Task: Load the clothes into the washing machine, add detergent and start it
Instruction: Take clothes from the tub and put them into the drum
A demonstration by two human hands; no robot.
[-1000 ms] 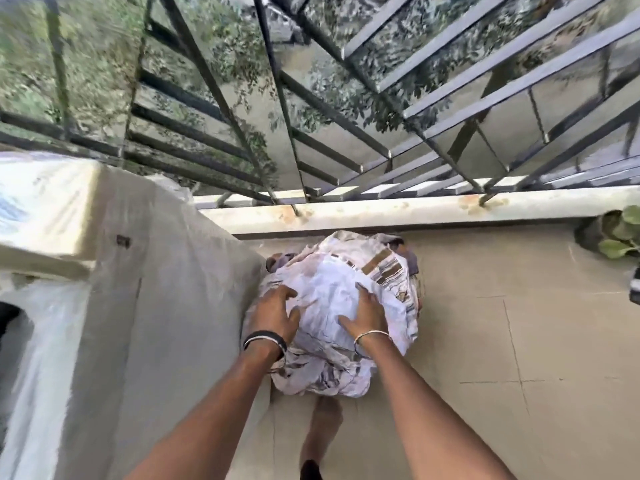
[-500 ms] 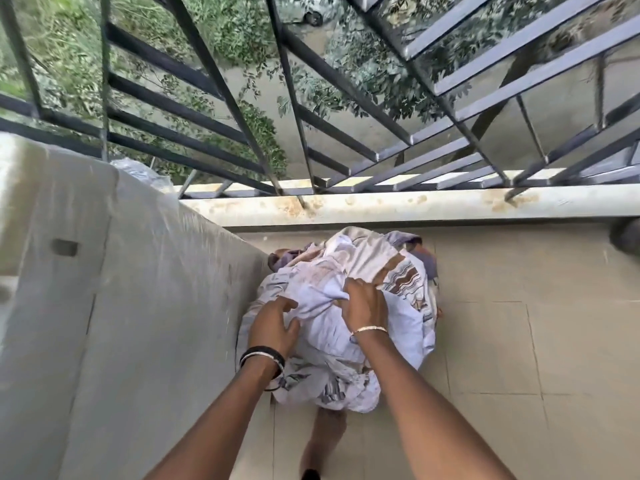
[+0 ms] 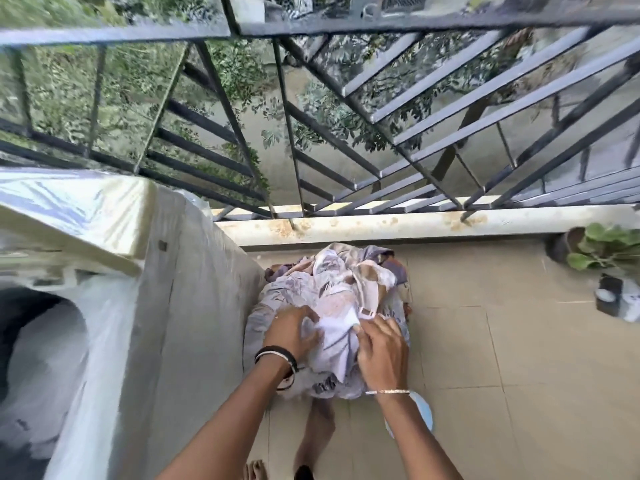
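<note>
A heap of pale patterned clothes (image 3: 341, 285) lies on the tiled balcony floor beside the washing machine (image 3: 194, 323). The white machine fills the left side, under a clear plastic cover, and its dark drum opening (image 3: 24, 323) shows at far left. My left hand (image 3: 291, 336) and my right hand (image 3: 381, 351) both grip a white piece of cloth (image 3: 336, 344) at the near top of the heap. The cloth bunches up between the two hands. The bottom of the heap is hidden by my forearms.
A metal railing (image 3: 346, 168) on a stained ledge (image 3: 398, 225) closes the balcony just behind the heap. A potted plant (image 3: 602, 249) and a small dark object (image 3: 607, 297) stand at the right edge. My bare foot (image 3: 317, 431) rests below the heap.
The camera swung back left and the machine's opening came into view. Both hands slid toward the near side of the heap and closed on the white cloth.
</note>
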